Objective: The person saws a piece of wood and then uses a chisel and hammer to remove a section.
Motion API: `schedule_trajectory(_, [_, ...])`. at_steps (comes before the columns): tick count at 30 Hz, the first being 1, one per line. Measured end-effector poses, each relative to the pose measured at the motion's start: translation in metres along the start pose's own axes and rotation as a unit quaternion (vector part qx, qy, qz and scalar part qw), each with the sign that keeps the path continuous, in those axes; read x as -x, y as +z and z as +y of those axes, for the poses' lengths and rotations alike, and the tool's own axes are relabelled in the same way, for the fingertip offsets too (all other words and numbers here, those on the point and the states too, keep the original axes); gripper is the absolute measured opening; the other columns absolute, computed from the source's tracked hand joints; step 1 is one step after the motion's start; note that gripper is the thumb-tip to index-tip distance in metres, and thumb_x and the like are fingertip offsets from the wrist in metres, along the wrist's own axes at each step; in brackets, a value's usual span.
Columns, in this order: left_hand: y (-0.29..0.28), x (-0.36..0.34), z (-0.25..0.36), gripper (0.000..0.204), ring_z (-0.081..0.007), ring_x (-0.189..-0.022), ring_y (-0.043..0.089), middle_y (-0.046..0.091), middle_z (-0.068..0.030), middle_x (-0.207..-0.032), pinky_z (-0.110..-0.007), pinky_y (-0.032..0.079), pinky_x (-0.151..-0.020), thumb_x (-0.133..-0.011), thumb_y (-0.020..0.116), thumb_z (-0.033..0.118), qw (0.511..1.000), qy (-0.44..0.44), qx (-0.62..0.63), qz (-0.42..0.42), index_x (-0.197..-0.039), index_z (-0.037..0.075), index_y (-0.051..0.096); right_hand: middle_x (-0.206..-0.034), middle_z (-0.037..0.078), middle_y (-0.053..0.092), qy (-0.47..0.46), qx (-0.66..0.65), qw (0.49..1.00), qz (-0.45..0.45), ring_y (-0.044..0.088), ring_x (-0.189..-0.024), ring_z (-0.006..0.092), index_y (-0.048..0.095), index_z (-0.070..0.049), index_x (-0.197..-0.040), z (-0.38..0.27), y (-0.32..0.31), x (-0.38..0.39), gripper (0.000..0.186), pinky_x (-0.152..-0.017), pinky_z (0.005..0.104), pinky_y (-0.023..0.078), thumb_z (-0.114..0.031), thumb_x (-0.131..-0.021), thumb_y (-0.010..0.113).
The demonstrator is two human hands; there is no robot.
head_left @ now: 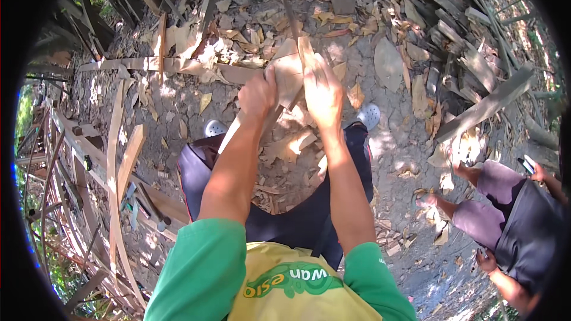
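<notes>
Between my knees, both arms reach forward over a flat, pale piece of wood [288,76]. My left hand [259,95] is closed in a fist at its left edge. A light wooden strip [232,133] shows beside that forearm. My right hand [324,92] is wrapped round a narrow, light-coloured piece of wood [306,50] that stands against the flat piece's right side. Past it a thin dark strip [289,12] stretches away; whether the two are joined, I cannot tell. My fingertips are partly hidden.
Wood chips and dry leaves [262,41] litter the ground. A long plank [178,65] lies ahead to the left. Wooden strips [113,172] and a pole fence are at left. Sticks and a board [488,104] lie at right. Another person [505,202] sits at the right, holding something small.
</notes>
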State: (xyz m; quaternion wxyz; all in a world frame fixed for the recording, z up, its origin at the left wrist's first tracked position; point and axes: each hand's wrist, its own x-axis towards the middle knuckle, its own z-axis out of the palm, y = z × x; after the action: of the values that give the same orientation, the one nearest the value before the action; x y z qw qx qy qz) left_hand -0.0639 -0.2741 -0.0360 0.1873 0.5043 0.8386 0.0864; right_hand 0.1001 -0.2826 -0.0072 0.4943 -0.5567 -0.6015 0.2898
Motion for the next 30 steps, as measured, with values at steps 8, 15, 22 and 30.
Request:
schedule_trajectory(8, [-0.007,0.001,0.004,0.064,-0.0453,-0.109,0.068,0.072,-0.0306,-0.109,-0.052,0.048,-0.1,-0.107,0.034,0.055,1.0,-0.003,0.019,0.02,-0.113,0.004,0.072,-0.099,0.025,0.073,-0.083,0.064,0.994,0.018,0.072,-0.088,0.0432,0.068,0.004,-0.122,0.003,-0.007,0.004,0.037,-0.073,0.0453,0.059,-0.022,-0.096,0.066])
schedule_trajectory(15, [-0.001,-0.001,-0.004,0.066,-0.0436,-0.108,0.069,0.073,-0.0292,-0.105,-0.052,0.05,-0.099,-0.106,0.033,0.056,1.0,0.012,0.025,-0.005,-0.117,0.004,0.071,-0.116,0.022,0.074,0.005,0.036,0.999,-0.031,0.075,-0.105,0.0274,0.065,0.009,-0.127,-0.029,-0.089,0.113,0.038,-0.094,0.0355,0.056,-0.013,-0.096,0.067])
schedule_trajectory(22, [-0.005,0.005,0.001,0.06,-0.0479,-0.103,0.069,0.072,-0.0299,-0.106,-0.056,0.051,-0.095,-0.106,0.036,0.053,0.999,0.014,0.026,0.025,-0.122,0.004,0.067,-0.088,0.01,0.071,0.137,0.01,0.99,-0.015,0.065,-0.077,0.0124,0.063,0.011,-0.132,-0.058,-0.182,0.269,0.047,-0.071,0.0274,0.053,-0.02,-0.096,0.062])
schedule_trajectory(30, [0.011,-0.006,-0.008,0.06,-0.053,-0.1,0.067,0.071,-0.0329,-0.102,-0.058,0.051,-0.092,-0.105,0.038,0.055,0.999,0.009,0.046,0.021,-0.116,0.004,0.068,-0.11,0.017,0.076,0.162,0.073,0.983,-0.043,0.076,-0.093,0.0249,0.065,0.01,-0.129,-0.04,-0.09,0.123,0.04,-0.083,0.0337,0.058,-0.013,-0.096,0.065])
